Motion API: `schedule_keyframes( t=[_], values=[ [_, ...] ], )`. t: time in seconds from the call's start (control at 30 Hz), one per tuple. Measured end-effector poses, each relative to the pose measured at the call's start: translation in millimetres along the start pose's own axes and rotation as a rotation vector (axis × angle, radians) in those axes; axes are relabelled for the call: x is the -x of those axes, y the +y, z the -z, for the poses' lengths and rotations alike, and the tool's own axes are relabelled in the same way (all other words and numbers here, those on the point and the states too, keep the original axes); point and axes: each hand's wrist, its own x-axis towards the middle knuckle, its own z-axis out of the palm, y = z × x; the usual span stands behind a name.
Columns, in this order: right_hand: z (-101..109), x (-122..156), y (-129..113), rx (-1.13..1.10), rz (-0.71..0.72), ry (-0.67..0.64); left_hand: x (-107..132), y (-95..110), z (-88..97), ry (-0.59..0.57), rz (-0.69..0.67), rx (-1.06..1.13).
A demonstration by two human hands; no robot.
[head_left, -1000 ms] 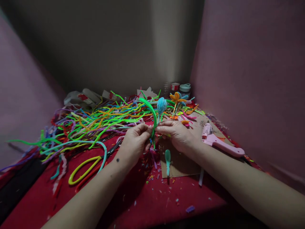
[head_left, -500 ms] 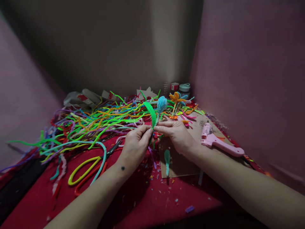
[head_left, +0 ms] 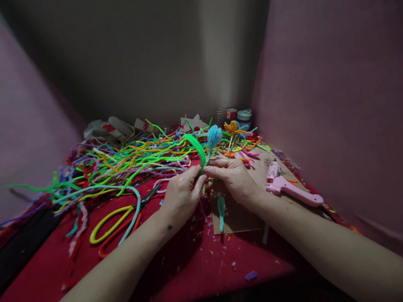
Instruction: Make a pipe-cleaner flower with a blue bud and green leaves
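Note:
Between my two hands stands a pipe-cleaner flower with a pale blue bud [head_left: 214, 137] and, beside it, a long bright green pipe-cleaner leaf [head_left: 195, 147] curving to the left. My left hand [head_left: 184, 188] pinches the base of the leaf with thumb and fingers. My right hand [head_left: 231, 174] pinches the flower's stem right against it, the fingertips of both hands touching or nearly so. A short green end pokes out below the grip. The exact join is hidden by my fingers. Under my hands lies a small teal pipe-cleaner piece [head_left: 221, 214] on cardboard [head_left: 239, 224].
Many coloured pipe cleaners [head_left: 126, 159] spread across the red cloth [head_left: 189, 268] at left and back. Scissors [head_left: 111, 226] with yellow and red handles lie left. A pink glue gun [head_left: 292, 191] rests right. Behind are an orange flower [head_left: 233, 129] and a lidded jar [head_left: 244, 117].
My left hand has turned slightly, its thumb shifting right and down at the stem. The green leaf leans further left, and the blue bud has risen very slightly.

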Motion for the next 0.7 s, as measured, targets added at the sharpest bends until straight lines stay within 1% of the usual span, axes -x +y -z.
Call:
schedule_keyframes(
  t=[0.1, 0.17, 0.27, 0.37, 0.43, 0.5, 0.6, 0.7],
  values=[
    [-1, 1, -2, -0.035, -0.036, -0.021, 1, -2, 0.2, 0.006, -0.022, -0.039],
    [-2, 2, -3, -0.051, -0.056, -0.028, 1, -2, 0.6, 0.011, -0.010, -0.020],
    [-1, 2, -5, -0.114, -0.103, -0.033, 0, 1, 1.8, 0.018, 0.051, 0.113],
    [-1, 2, -8, -0.175, -0.135, -0.026, -2, 8, 4.1, -0.002, 0.165, 0.307],
    [-2, 1, -10, -0.194, -0.125, -0.012, -3, 11, 5.9, -0.017, 0.229, 0.396],
    [-4, 1, -11, -0.214, -0.098, 0.014, -4, 13, 7.3, -0.014, 0.259, 0.442],
    [-5, 0, -11, -0.262, -0.080, 0.037, -5, 13, 8.5, 0.004, 0.264, 0.459],
    [-4, 0, -10, -0.250, -0.078, 0.022, -5, 12, 9.8, 0.005, 0.261, 0.460]
  ],
)
